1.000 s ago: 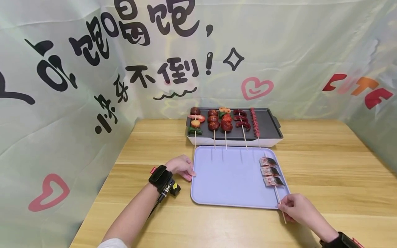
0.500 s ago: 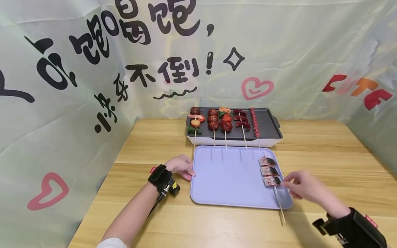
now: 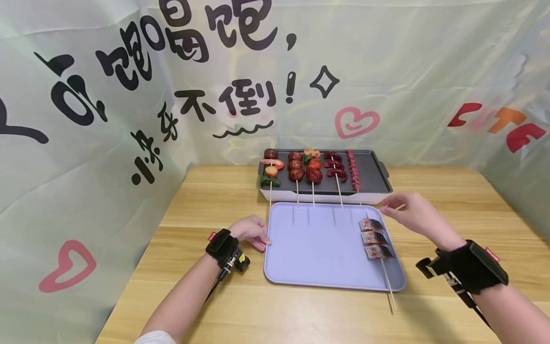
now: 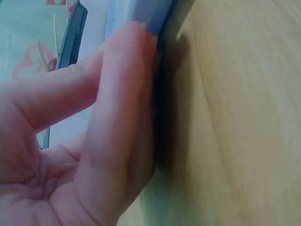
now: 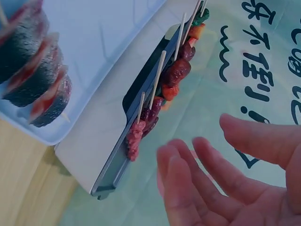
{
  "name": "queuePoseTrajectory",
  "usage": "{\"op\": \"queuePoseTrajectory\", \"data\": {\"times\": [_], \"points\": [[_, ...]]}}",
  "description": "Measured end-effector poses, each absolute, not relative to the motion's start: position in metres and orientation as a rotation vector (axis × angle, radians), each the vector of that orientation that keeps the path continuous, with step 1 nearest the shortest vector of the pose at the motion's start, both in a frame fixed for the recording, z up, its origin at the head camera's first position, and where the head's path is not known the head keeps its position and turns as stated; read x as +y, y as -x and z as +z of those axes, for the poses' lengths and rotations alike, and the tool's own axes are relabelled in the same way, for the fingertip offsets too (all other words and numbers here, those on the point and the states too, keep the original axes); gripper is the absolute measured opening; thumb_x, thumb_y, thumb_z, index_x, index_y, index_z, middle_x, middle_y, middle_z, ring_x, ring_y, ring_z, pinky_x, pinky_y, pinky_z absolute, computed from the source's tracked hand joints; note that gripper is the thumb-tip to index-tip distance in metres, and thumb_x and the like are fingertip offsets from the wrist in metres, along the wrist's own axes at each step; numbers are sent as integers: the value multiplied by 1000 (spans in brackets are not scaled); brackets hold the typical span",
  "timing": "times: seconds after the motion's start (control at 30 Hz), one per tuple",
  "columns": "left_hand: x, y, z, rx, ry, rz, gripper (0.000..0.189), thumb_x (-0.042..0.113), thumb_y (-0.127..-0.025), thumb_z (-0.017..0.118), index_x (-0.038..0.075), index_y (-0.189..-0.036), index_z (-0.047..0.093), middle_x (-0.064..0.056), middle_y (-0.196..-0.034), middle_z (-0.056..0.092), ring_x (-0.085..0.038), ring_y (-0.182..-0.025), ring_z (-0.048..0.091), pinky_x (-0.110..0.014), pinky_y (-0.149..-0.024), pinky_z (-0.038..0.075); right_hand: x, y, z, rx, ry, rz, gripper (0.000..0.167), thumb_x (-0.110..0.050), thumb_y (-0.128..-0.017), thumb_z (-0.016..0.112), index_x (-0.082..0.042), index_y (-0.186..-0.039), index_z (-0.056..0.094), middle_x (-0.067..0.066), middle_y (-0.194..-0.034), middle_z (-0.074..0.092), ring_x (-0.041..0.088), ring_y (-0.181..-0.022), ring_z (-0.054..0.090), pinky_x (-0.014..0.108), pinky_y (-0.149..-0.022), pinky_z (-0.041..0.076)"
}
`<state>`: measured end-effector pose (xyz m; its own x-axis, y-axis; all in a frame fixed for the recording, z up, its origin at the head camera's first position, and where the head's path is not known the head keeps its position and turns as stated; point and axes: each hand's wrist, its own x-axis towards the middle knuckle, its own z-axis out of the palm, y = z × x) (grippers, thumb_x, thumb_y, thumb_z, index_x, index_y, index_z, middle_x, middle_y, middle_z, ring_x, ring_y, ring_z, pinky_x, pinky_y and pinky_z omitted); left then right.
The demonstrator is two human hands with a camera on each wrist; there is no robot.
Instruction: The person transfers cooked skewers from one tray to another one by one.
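Observation:
My left hand (image 3: 250,231) pinches the left edge of the lilac tray (image 3: 318,248); in the left wrist view the thumb and fingers (image 4: 120,70) meet at the tray's rim. Along the tray's right side lies a fish skewer (image 3: 374,237), three dark-skinned chunks on a stick whose lower end sticks out past the front rim. My right hand (image 3: 410,212) hovers beyond the tray's far right corner, near the grill. In the right wrist view its fingers (image 5: 176,188) are spread from the thumb, with nothing between them.
Behind the tray stands a white grill with a dark plate (image 3: 373,174). Several skewers lie on it, among them mushroom skewers (image 3: 295,165) and a thin pink meat skewer (image 3: 353,169), their sticks pointing toward the tray. A printed cloth (image 3: 266,129) hangs behind and beside the wooden table (image 3: 447,205).
My right hand has let go of the fish skewer's stick and moved away from me, up the tray's right side to near the grill. My left hand stays at the tray's edge.

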<state>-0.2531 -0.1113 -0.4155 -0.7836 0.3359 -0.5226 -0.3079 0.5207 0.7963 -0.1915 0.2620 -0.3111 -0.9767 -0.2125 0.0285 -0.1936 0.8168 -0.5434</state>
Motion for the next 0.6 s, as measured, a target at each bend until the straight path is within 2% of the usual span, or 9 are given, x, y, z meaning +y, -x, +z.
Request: {"op": "queuePoseTrajectory", "data": {"times": [0.13,0.2,0.4,0.6], "points": [[-111,253,-417,2117,-25,1284,29,-11,-75,66,4,-60,46,-9,-60,58,-16,-51,59,-30,-58,59,263,207,-319,2967,307,-985,48,-41,-88,58,1,-109,57,20,-101,59,31,-89,56,40,-68,50],[-111,254,-417,2117,-24,1285,29,-11,-75,66,4,-60,46,-9,-60,58,-16,-51,59,-30,-58,59,259,212,-320,2984,287,-1014,49,-40,-88,58,2,-110,56,22,-103,58,32,-90,56,41,-69,50],[-111,254,-416,2117,-14,1281,29,-11,-75,66,4,-61,46,-9,-61,57,-16,-51,59,-30,-58,59,236,226,-317,3089,253,-956,33,-19,-90,57,9,-107,55,28,-101,58,37,-88,55,45,-72,49],[-111,252,-415,2102,-13,1301,28,-12,-74,66,3,-61,46,-9,-61,57,-16,-51,59,-30,-58,59,223,246,-329,3138,189,-949,23,-10,-86,59,11,-94,61,25,-88,63,33,-76,58,38,-61,48]]}}
